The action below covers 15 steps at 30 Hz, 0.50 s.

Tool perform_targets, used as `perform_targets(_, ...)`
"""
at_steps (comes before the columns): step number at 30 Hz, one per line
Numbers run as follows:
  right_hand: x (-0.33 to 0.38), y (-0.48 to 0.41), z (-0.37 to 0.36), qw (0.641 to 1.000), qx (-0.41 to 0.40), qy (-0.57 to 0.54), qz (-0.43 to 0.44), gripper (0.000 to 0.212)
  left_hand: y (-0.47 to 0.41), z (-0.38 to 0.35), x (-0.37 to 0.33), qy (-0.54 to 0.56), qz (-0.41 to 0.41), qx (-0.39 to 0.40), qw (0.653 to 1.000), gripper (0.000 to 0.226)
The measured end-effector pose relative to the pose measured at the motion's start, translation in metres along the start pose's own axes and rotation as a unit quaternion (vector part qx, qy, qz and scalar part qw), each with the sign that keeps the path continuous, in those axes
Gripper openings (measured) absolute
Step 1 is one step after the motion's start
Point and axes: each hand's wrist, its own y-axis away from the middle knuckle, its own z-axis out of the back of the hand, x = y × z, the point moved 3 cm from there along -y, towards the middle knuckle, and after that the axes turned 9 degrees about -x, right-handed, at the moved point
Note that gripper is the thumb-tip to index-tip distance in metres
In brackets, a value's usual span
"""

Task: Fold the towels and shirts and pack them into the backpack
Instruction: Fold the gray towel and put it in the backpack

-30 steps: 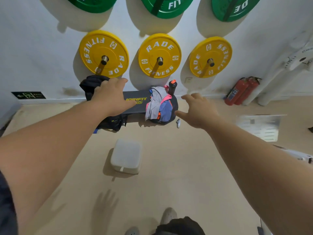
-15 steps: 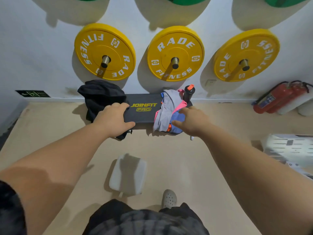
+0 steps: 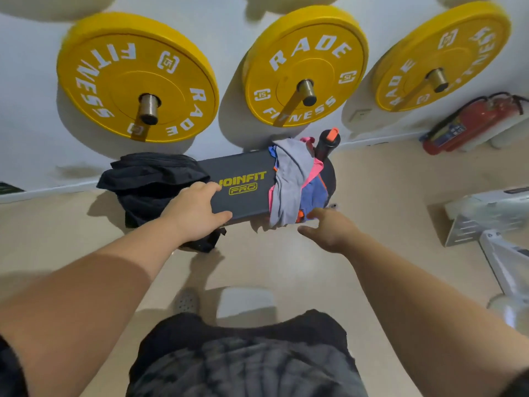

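Observation:
A black backpack (image 3: 148,181) slumps on the left end of a low black bench (image 3: 243,190) marked JOINFIT PRO, against the wall. A loose pile of grey, pink and blue clothes (image 3: 294,181) drapes over the bench's right end. My left hand (image 3: 194,213) rests on the bench beside the backpack, fingers on top and thumb along the front edge. My right hand (image 3: 329,230) hovers open just below the hanging hem of the clothes, fingertips near the blue cloth; I cannot tell whether they touch it.
A black bottle with an orange cap (image 3: 327,141) stands behind the clothes. Yellow weight plates (image 3: 137,78) hang on pegs above. Red fire extinguishers (image 3: 469,124) lie at the right wall, and white metal equipment (image 3: 486,213) stands right. A white box (image 3: 243,302) sits on the floor by my foot.
I have stepped closer to the bench. My left hand slid from the backpack onto the bench top. My right hand dropped from the side of the clothes to just below their hem.

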Motion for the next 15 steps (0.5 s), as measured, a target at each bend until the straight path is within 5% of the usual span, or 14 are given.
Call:
perform_targets(6, 0.042, -0.024, -0.004, 0.998, 0.019, 0.007, -0.054, 0.054, -0.071, 0.013, 0.045, 0.009, -0.032, 0.053, 0.998, 0.068)
perform_targets(15, 0.000, -0.153, 0.014, 0.998, 0.028, -0.029, -0.053, 0.061, -0.175, -0.037, 0.000, 0.014, -0.021, 0.095, 0.995, 0.061)
